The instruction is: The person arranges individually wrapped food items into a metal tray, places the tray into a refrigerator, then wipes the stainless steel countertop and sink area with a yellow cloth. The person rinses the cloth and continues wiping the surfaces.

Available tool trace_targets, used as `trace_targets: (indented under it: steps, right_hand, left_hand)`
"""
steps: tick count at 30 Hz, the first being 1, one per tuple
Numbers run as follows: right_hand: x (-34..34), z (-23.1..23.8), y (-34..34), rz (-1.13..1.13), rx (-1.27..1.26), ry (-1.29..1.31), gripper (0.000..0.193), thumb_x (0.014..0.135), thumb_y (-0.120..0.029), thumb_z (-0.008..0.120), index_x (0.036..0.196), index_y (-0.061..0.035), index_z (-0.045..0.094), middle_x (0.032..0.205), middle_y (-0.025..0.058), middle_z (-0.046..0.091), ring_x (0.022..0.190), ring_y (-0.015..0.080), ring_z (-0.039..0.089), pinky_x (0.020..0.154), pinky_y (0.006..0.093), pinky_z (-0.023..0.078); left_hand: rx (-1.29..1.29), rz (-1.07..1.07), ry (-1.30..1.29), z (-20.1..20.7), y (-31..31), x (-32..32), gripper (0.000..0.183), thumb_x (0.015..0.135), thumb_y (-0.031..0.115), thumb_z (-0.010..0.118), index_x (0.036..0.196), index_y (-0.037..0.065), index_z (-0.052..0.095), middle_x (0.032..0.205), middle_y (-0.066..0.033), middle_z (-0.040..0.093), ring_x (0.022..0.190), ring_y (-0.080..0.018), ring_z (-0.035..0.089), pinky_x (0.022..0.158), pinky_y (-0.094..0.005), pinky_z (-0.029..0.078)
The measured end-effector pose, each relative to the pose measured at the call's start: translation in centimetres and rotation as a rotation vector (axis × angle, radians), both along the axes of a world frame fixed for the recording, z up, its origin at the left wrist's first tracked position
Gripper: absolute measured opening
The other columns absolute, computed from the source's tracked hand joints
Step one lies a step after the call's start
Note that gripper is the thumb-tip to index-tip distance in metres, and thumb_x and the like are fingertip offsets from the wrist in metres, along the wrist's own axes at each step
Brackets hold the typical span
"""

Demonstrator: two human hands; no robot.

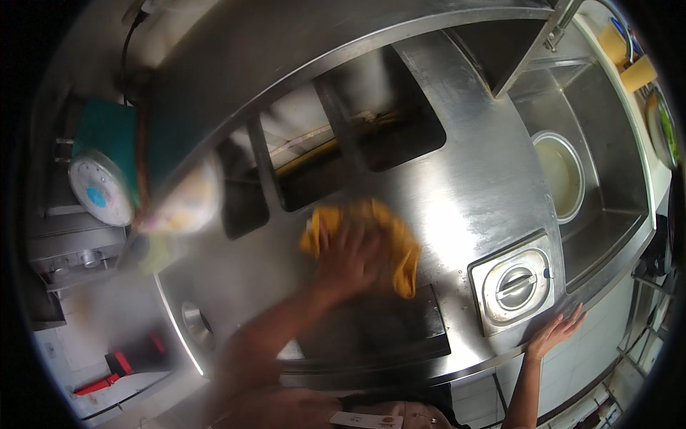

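Observation:
A yellow cloth point(406, 250) lies bunched on the stainless steel counter point(457, 179). My left hand point(350, 254) is pressed over it, fingers holding it against the metal, and slight blur softens their outline. Farther off, just beyond the cloth, are rectangular cut-outs point(400, 114) in the counter top. A dark rectangular recess point(379, 332) lies on the near side of the cloth. Off to the right, my right hand point(557, 332) rests by the counter's front edge with its fingers stretched out and nothing in them. Close to it sits a square steel pan lid point(516, 282) with a recessed handle.
A steel sink point(607, 143) at the right holds a round white container point(561, 175) of cloudy liquid. A raised steel shelf point(300, 64) spans the far side. To the left are a round-dialled scale point(100, 187) and a red-and-black handled object point(118, 368); part of that side is hazy.

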State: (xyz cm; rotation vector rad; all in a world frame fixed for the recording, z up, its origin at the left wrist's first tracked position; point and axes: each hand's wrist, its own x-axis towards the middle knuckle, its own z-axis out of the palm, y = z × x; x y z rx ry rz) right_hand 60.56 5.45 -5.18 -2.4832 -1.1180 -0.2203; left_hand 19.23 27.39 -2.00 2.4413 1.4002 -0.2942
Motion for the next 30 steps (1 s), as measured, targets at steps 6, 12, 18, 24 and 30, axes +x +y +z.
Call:
trace_targets:
  steps: [6, 12, 18, 24, 30]
  right_hand:
    - [0.0, -0.1, 0.3, -0.035, -0.022, 0.007, 0.056, 0.1, -0.045, 0.024, 0.146, -0.0142, 0.029, 0.152, 0.0211, 0.016, 0.139, 0.0387, 0.019, 0.11, 0.0537, 0.016]
    - [0.1, 0.3, 0.1, -0.042, -0.004, 0.129, 0.058, 0.1, -0.043, 0.028, 0.146, -0.0088, 0.029, 0.152, 0.0239, 0.012, 0.139, 0.04, 0.017, 0.111, 0.0514, 0.016]
    - [0.3, 0.4, 0.3, -0.031, 0.085, 0.189, 0.057, 0.099, -0.041, 0.033, 0.145, -0.0071, 0.031, 0.153, 0.0222, 0.012, 0.139, 0.0388, 0.016, 0.112, 0.0503, 0.015]
    - [0.4, 0.6, 0.2, 0.002, 0.064, 0.215, 0.053, 0.098, -0.031, 0.037, 0.143, -0.0037, 0.032, 0.151, 0.0246, 0.014, 0.139, 0.0407, 0.017, 0.111, 0.0503, 0.015]
    - [0.1, 0.7, 0.2, 0.026, 0.058, 0.148, 0.053, 0.097, -0.03, 0.037, 0.144, -0.007, 0.031, 0.151, 0.0244, 0.015, 0.139, 0.042, 0.015, 0.11, 0.0595, 0.006]
  left_hand:
    - [0.337, 0.582, -0.29, -5.5, 25.0, 2.1, 0.041, 0.091, 0.019, 0.044, 0.13, 0.009, 0.051, 0.147, -0.0299, 0.021, 0.12, -0.0453, 0.045, 0.103, -0.0422, 0.038]
    - [0.164, 0.317, -0.165, -0.5, 12.7, 3.5, 0.023, 0.091, 0.018, 0.05, 0.107, 0.006, 0.061, 0.115, -0.0254, 0.057, 0.106, -0.0447, 0.054, 0.091, -0.0479, 0.045]
    - [0.144, 0.232, 0.199, 4.5, 0.2, -1.9, 0.042, 0.091, 0.034, 0.054, 0.124, 0.009, 0.054, 0.13, -0.0218, 0.047, 0.122, -0.0397, 0.043, 0.11, -0.0518, 0.018]
    - [0.079, -0.113, -0.514, 0.3, 4.5, 8.3, 0.066, 0.079, 0.034, 0.07, 0.133, 0.007, 0.043, 0.141, -0.0171, 0.034, 0.134, -0.0394, 0.027, 0.111, -0.0482, 0.021]
    - [0.357, -0.464, -0.527, -3.4, 6.5, 30.0, 0.06, 0.095, 0.043, 0.043, 0.131, -0.004, 0.046, 0.146, -0.0157, 0.035, 0.137, -0.0288, 0.026, 0.115, -0.0448, 0.015]
